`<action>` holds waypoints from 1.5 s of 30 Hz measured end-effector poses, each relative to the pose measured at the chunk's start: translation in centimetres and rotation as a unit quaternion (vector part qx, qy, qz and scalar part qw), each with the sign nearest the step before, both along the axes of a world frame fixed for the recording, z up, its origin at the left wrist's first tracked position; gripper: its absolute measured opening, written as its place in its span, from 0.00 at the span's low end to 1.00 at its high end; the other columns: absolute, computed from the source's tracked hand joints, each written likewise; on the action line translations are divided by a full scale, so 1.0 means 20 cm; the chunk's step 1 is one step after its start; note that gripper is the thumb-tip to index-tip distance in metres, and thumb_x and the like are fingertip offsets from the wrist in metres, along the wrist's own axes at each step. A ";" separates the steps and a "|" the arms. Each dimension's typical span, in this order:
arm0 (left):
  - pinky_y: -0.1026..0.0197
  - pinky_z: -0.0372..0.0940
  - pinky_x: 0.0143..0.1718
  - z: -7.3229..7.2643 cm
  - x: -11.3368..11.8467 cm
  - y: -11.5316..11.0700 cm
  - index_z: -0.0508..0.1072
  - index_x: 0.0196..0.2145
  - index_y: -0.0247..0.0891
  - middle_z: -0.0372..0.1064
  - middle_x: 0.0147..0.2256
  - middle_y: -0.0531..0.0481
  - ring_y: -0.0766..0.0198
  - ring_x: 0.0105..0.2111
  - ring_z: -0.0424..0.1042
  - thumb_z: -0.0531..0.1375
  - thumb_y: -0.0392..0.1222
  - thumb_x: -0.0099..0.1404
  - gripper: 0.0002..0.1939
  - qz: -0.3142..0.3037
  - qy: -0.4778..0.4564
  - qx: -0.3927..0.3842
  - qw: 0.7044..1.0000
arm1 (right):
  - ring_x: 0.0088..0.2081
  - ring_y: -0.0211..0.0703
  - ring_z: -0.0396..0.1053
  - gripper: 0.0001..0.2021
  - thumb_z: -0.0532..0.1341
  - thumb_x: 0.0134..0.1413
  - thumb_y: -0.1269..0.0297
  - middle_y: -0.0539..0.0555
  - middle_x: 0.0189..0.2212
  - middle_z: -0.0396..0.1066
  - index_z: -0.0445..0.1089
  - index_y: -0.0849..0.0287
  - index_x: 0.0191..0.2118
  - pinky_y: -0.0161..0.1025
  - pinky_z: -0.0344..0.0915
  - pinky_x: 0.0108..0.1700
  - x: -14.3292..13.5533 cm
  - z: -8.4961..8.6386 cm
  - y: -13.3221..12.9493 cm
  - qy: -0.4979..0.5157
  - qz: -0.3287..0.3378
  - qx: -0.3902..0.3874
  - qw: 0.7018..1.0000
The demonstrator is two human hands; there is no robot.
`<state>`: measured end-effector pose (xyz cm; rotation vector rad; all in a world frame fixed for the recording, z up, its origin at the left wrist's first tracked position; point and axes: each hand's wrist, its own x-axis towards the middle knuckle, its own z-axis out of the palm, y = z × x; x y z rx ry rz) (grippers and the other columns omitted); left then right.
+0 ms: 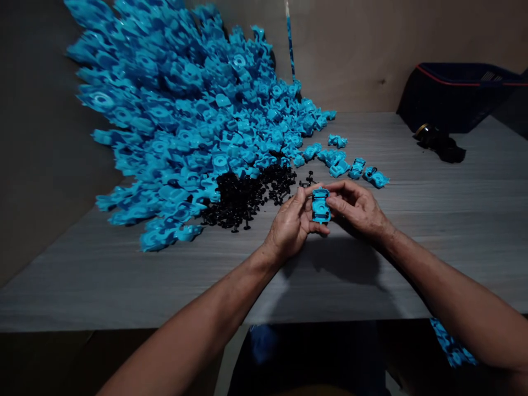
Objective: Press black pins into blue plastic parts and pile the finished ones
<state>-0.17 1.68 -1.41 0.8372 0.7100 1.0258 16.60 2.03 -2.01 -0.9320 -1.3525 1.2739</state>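
Observation:
A small blue toy car (320,212) lies underside up in my left hand (289,223), whose fingers curl around it from the left and below. Black wheel axles run across its upper and lower ends. My right hand (363,212) pinches the car's right edge with thumb and fingers, near the upper axle. Just beyond my hands, a heap of black wheel axles (243,201) lies at the foot of a large pile of blue toy car bodies (185,110). Farther right sit a blue car with axles in it (357,168) and another blue car (376,177).
Against the back wall, a blue patterned stick (290,44) rises behind the pile. A dark bin with a red rim line (449,99) stands at the back right, with a dark glossy object (440,144) before it. The grey table's (165,291) front edge is near my forearms.

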 end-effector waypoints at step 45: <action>0.57 0.71 0.37 0.01 0.04 0.13 0.79 0.31 0.36 0.77 0.32 0.47 0.61 0.32 0.75 0.74 0.42 0.50 0.12 0.038 0.126 0.134 0.982 | 0.25 0.35 0.70 0.19 0.71 0.45 0.52 0.49 0.26 0.73 0.72 0.61 0.38 0.31 0.67 0.22 -0.01 -0.04 0.12 0.132 0.045 -0.123 0.983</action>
